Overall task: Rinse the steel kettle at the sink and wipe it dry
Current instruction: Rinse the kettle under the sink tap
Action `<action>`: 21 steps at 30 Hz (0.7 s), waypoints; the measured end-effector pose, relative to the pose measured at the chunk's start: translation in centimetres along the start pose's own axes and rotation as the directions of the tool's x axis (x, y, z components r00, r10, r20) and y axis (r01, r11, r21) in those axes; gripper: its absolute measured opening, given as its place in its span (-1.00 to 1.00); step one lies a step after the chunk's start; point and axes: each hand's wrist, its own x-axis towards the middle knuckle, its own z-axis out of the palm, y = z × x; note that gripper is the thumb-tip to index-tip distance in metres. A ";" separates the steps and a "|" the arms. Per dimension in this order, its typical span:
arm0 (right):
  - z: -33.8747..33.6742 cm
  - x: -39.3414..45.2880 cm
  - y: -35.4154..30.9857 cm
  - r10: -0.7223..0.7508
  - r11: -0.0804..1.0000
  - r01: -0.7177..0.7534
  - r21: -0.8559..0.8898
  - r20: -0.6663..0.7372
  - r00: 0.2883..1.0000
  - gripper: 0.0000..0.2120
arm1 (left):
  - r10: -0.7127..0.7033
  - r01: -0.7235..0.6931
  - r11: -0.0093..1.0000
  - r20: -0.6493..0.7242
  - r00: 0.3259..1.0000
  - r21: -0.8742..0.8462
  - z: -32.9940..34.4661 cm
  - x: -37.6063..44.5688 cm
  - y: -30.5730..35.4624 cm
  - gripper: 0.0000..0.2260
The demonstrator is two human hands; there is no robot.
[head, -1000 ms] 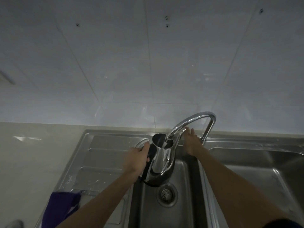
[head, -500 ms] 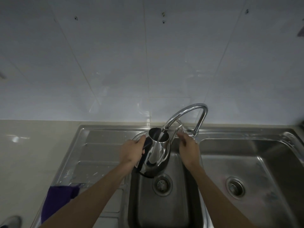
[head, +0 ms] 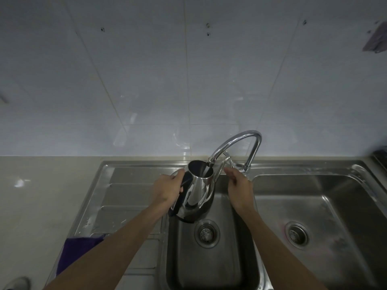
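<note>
- head view: left hand (head: 167, 190) grips the kettle (head: 198, 195) handle so its open top sits under the tap (head: 234, 147) to fill
- right hand (head: 238, 188) hangs loose and empty beside the kettle

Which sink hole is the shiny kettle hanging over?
The narrow middle basin, with the nearer drain. The shiny steel kettle hangs above it; the wide right basin has nothing over it.

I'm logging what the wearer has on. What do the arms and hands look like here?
Both forearms are bare right to the frame's lower edge, with no sleeves in view. The left hand and right hand show no gloves, rings, watch or wristband.
</note>
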 end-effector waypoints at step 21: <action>-0.2 0.4 0.3 0.029 0.999 -0.029 0.012 0.014 0.999 -0.62 | -0.010 0.010 1.000 0.046 0.999 -0.002 1.1 1.5 0.4 -0.51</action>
